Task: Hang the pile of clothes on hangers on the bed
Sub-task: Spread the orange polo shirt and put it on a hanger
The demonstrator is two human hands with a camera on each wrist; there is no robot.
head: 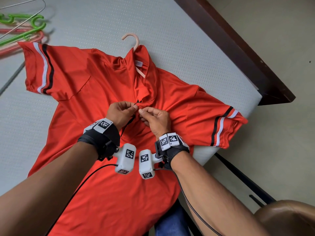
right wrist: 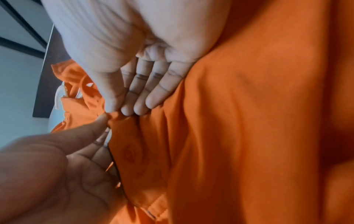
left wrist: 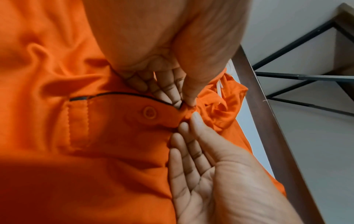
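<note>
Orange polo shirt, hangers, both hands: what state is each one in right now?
Orange polo shirt: spread flat on the bed, pink hanger through its collar.
Lower button: fastened.
Left hand: pinching the placket.
Right hand: pinching the placket.
Spare hangers: piled loose, unused.

Soft, even daylight lit the head view — sharp centrally, bowed at its edges. Both wrist views were blurrier, with near fabric out of focus and deep shadow in the lower corners.
</note>
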